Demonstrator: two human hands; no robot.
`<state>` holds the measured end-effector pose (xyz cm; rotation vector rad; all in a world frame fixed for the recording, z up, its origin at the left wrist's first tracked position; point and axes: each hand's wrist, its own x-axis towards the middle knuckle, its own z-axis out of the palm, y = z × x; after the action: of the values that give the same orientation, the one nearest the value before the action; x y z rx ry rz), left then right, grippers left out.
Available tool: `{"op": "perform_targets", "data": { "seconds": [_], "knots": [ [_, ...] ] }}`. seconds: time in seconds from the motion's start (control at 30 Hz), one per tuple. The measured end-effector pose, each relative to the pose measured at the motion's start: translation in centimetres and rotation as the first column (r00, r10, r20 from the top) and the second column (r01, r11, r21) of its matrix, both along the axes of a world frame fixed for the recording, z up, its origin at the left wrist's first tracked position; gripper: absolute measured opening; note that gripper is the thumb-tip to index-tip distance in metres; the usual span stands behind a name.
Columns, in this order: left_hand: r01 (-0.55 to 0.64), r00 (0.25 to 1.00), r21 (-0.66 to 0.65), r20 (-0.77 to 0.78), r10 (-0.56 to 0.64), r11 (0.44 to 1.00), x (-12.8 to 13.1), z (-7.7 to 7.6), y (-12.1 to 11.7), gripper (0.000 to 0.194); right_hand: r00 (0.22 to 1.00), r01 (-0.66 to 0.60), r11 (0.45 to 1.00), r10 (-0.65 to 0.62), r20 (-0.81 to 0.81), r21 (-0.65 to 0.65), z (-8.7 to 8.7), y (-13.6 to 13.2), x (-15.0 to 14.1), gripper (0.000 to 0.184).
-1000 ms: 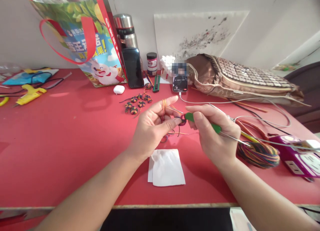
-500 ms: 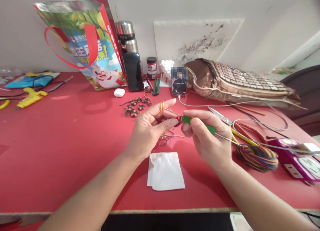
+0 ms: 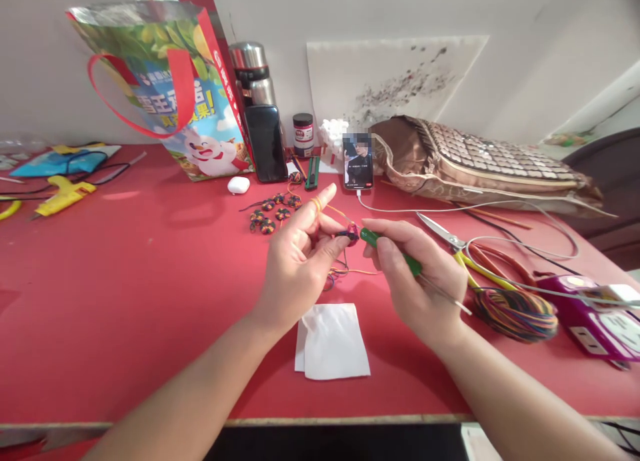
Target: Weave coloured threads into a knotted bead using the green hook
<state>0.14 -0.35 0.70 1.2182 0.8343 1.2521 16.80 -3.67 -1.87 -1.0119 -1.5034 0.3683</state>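
My left hand (image 3: 299, 261) pinches a small multicoloured crochet piece (image 3: 351, 234) between thumb and fingers, with orange yarn looped round the raised index finger. My right hand (image 3: 417, 274) grips a green-handled crochet hook (image 3: 390, 251) whose tip meets the piece. Loose yarn (image 3: 345, 271) trails from the piece down to the red table (image 3: 150, 274). Several finished little crochet rounds (image 3: 273, 211) lie just beyond my left hand. A skein of multicoloured yarn (image 3: 517, 313) rests to the right of my right hand.
White folded paper (image 3: 331, 341) lies near the front edge. Scissors (image 3: 450, 238), a purple power strip (image 3: 595, 311), cables and a padded bag (image 3: 485, 164) fill the right. A propped phone (image 3: 358, 162), black phone (image 3: 265, 143), flask, jar and printed shopping bag (image 3: 170, 88) stand at the back. A yellow glue gun (image 3: 63, 193) lies far left.
Both hands shifted slightly left and down. The left index finger lifted and straightened, and the hook's handle tilted more steeply in my right hand. The camera view dropped a little.
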Motion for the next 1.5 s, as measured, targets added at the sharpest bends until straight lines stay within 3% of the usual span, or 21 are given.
{"op": "perform_targets", "data": {
  "seconds": [0.17, 0.27, 0.37, 0.47, 0.6, 0.7, 0.77, 0.93, 1.17, 1.5],
  "knots": [
    [0.061, 0.992, -0.160, 0.117, -0.043, 0.985, 0.4, -0.4, -0.3, 0.066, 0.998, 0.036, 0.995, -0.040, 0.040, 0.094, -1.0, -0.4, -1.0, 0.031],
    [0.102, 0.984, -0.185, 0.161, -0.072, 0.978, 0.1, -0.4, 0.1, 0.056, 0.996, -0.010, 0.999, 0.014, -0.093, 0.044, -1.2, -0.5, -1.2, 0.031],
    [0.124, 0.978, -0.155, 0.184, -0.094, 0.980, -0.4, -0.1, 0.5, 0.048, 0.932, -0.165, 0.985, 0.138, -0.335, -0.052, -1.0, 0.2, -0.9, 0.026],
    [0.114, 0.980, -0.102, 0.177, -0.095, 0.988, -0.8, 0.2, 0.5, 0.045, 0.770, -0.407, 0.903, 0.257, -0.584, -0.139, -0.5, 1.4, -0.2, 0.027],
    [0.171, 0.983, -0.065, 0.072, -0.166, 0.983, -1.2, 0.8, 0.3, 0.046, 0.573, -0.662, 0.729, 0.343, -0.745, -0.174, 0.1, 2.8, 1.1, 0.036],
    [0.284, 0.959, -0.062, 0.027, -0.283, 0.957, -1.4, 1.4, 0.0, 0.048, 0.519, -0.756, 0.626, 0.395, -0.758, -0.191, 0.4, 3.2, 2.0, 0.047],
    [0.320, 0.947, -0.068, -0.014, -0.321, 0.945, -1.4, 1.9, -0.2, 0.047, 0.535, -0.760, 0.606, 0.377, -0.756, -0.235, 0.6, 3.1, 2.5, 0.050],
    [0.331, 0.935, 0.006, -0.137, -0.327, 0.944, -1.4, 2.4, -0.5, 0.031, 0.627, -0.681, 0.659, 0.298, -0.720, -0.319, 0.9, 2.8, 3.3, 0.046],
    [0.303, 0.932, 0.056, -0.225, -0.284, 0.951, -1.5, 2.1, -0.7, 0.054, 0.763, -0.554, 0.742, 0.271, -0.587, -0.378, 0.9, 2.8, 4.0, 0.056],
    [0.223, 0.946, 0.060, -0.253, -0.202, 0.973, -1.6, 2.1, -0.9, 0.059, 0.789, -0.468, 0.816, 0.212, -0.577, -0.340, 1.1, 2.7, 3.8, 0.051]
  ]
}}
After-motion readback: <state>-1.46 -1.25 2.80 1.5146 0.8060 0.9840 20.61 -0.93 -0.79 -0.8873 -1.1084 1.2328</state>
